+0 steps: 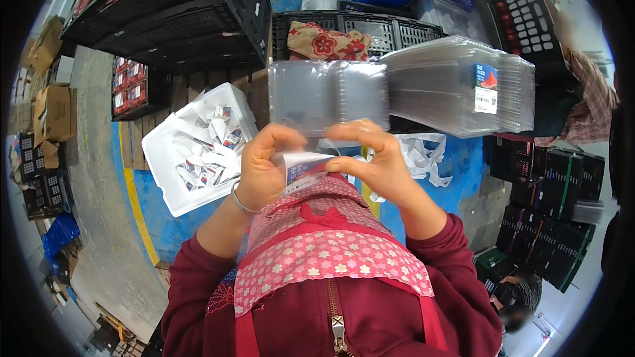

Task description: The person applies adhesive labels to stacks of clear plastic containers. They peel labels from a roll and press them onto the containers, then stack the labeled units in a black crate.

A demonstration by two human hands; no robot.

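My left hand [262, 166], fingers curled, holds a white, blue and red sticker label [305, 169] in front of my apron. My right hand [376, 158] is open in a C shape; its thumb tip is at the label's right end, apart from the index finger. Just beyond my fingers lies an open clear plastic clamshell box [299, 96]. To its right lies a long nested stack of clear clamshell boxes [430, 86], with a similar label [486, 89] on its near side. The fingers under the label are partly hidden.
At left, a white foam box [173, 182] holds several label strips. Black crates [178, 33] tower at far left. A patterned cloth [327, 43] lies on a black crate beyond the boxes. Torn white backing strips [426, 158] lie at right. Another person's plaid sleeve [582, 92] shows at far right.
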